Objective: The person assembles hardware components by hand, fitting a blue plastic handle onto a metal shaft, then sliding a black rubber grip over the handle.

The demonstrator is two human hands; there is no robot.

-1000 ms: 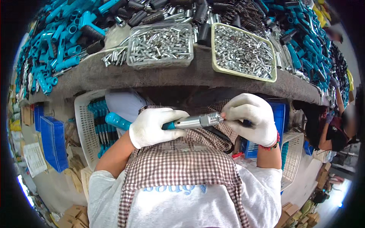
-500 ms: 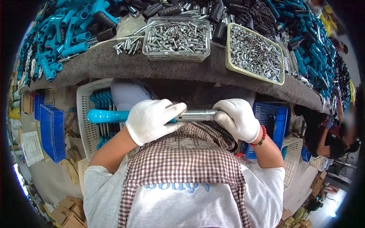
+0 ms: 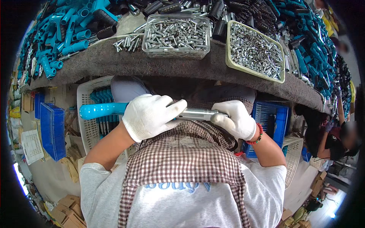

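Note:
Across my lap lies a tool with a glossy teal handle (image 3: 100, 110) and a silver metal tube (image 3: 197, 114), held roughly level. My left hand (image 3: 152, 117), in a white knit glove, is wrapped round the middle where handle and tube meet. At the tube's right end, my gloved right hand (image 3: 236, 121) is closed with thumb and fingers pinching the narrower tip. The glove partly hides that tip, so its shape is unclear. Beyond both hands, a clear plastic box (image 3: 176, 54) of metal pins rests on the bench.
A cream tray (image 3: 255, 74) of short metal pieces stands on the carpeted bench (image 3: 114, 62). Teal and black parts pile up behind. Under it are a white crate (image 3: 85, 125) with teal-handled pieces and a blue crate (image 3: 281, 125). Another person (image 3: 334, 140) works at far right.
The tool has shifted a little left, its handle end rising slightly. Both hands moved left with it, and more of the tube's narrow right end now shows.

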